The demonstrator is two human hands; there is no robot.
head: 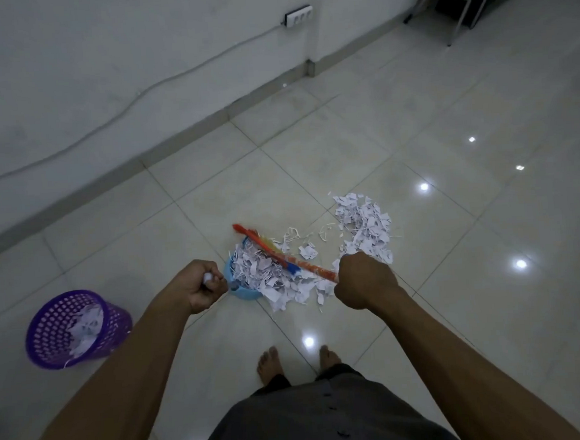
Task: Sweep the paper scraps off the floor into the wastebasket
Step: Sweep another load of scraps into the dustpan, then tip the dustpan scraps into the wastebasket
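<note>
The paper scraps (364, 228) lie on the pale tiled floor (447, 140) in front of the person. One loose white heap sits ahead and to the right, thinner strips and bits trail leftward from it, and a second thick mass is piled in and over a blue dustpan (242, 293) that rests on the tiles. Some scraps spill off the pan's near edge onto the floor. A broom (273, 252), red and orange with touches of yellow and blue, slants across the scraps on the pan; its working end is blurred. The right hand (361, 280) is clenched round the near end of the broom's stick, knuckles up. The left hand (200, 288) is closed in a fist just left of the pan, round an upright handle whose white tip shows between the fingers. The purple perforated wastebasket (117, 321) stands on the floor well to the left of the pan, apart from it, with white scraps already lying inside. Two bare feet (269, 364) stand on the tiles below the hands, above dark shorts (313, 421). Farther off, a white wall (98, 44) meets the floor along a grey skirting. A white power strip (298, 15) is on that wall, with a cable (136, 96) trailing left from it. Metal chair legs (455, 2) stand in the far right corner.
</note>
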